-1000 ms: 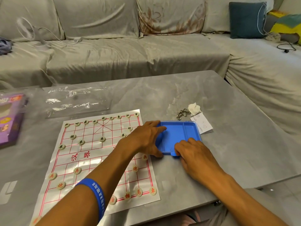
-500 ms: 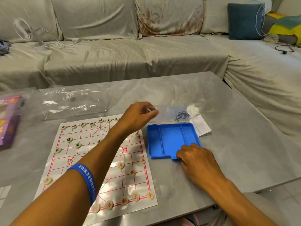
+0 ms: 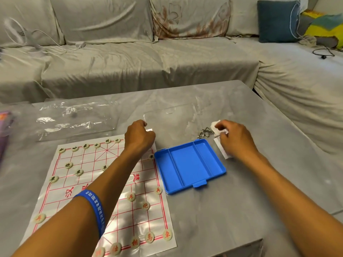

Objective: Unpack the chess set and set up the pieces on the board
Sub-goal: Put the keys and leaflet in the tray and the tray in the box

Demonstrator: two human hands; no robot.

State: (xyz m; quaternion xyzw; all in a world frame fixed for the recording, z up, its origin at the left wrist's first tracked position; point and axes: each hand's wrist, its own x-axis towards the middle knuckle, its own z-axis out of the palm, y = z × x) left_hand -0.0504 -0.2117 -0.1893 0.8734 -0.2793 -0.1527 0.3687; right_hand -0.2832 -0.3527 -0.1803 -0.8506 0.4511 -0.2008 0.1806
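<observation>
Your left hand (image 3: 139, 136) is curled round the near left corner of a clear plastic lid (image 3: 169, 125), holding it above the grey worktop (image 3: 241, 201) just beyond the blue tray (image 3: 189, 165). Your right hand (image 3: 234, 140) sits to the right of the tray with its fingers bent over a crumpled white tissue (image 3: 215, 125) and a paper slip (image 3: 220, 148); you cannot tell from this view whether it actually pinches either one. A metal key ring (image 3: 204, 132) lies between the lid and that hand. The blue tray lies open, its three compartments showing nothing inside. The chessboard sheet (image 3: 104, 184) lies left of the tray, touching its edge, with round chess pieces (image 3: 149, 237) placed along both ends. A clear plastic bag (image 3: 74, 120) lies beyond the board.
</observation>
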